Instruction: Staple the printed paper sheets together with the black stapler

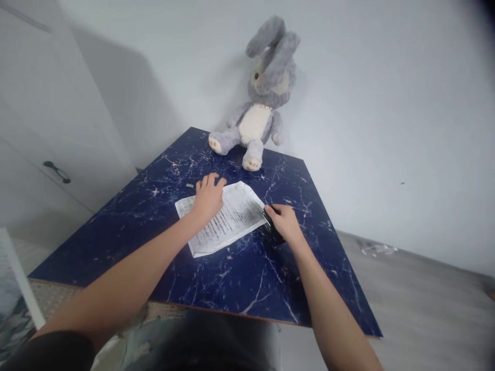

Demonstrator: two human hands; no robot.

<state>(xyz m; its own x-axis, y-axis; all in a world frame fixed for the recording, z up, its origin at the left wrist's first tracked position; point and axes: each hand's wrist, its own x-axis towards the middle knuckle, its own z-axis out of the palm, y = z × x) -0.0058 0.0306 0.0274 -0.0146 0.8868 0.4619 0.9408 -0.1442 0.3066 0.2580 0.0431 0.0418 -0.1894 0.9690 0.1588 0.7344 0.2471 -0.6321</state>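
Printed paper [232, 219], apparently a small stack of sheets, lies at an angle on the blue marbled table [247, 283]. My left hand [210, 196] rests on its upper left part, fingers bent and slightly apart, pressing on the sheet. At the paper's right corner, my right hand [285, 219] grips a black stapler [273, 226], whose front end meets the paper's edge. Part of the stapler is hidden beneath my fingers. Left of the paper's top, close to my left fingertips, is a small greyish strip [189, 185], perhaps staples.
A grey plush rabbit [255, 123] sits at the table's far edge against the white wall [386, 113]. To the left stands a white cabinet with a dark handle [57, 172]. A clear plastic item [379, 250] lies on the floor at the right.
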